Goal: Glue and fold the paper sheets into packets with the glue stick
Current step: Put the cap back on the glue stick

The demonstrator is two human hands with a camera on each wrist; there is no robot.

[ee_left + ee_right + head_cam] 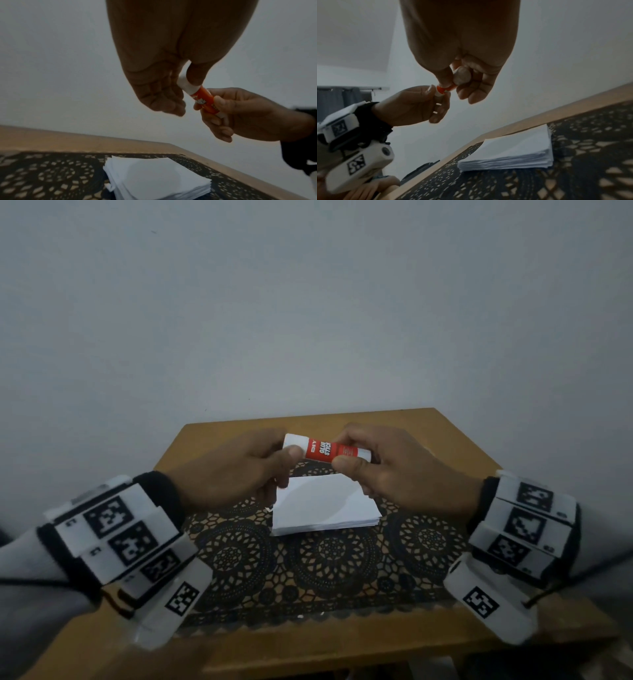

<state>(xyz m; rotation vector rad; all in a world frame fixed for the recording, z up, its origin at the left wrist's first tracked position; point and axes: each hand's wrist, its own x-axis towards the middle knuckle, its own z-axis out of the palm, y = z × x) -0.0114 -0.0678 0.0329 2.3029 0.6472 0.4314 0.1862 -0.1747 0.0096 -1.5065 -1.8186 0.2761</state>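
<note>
Head view: glue stick (326, 449) held level at frame centre, above the paper stack (325, 506).

Left hand (236, 470) pinches the white cap end; right hand (394, 467) pinches the red barrel. Cap appears seated. Risk: an abrupt pull could free the cap suddenly, dropping the stick onto the stack on the patterned mat (325, 570) and smearing or scattering sheets.

Head cam looks down and fwd from above at the bench (455, 446) and wall. Each wrist cam sits close under its own palm, facing fwd along the fingers. All three share the glue stick (325, 451) and paper stack (325, 508).
</note>
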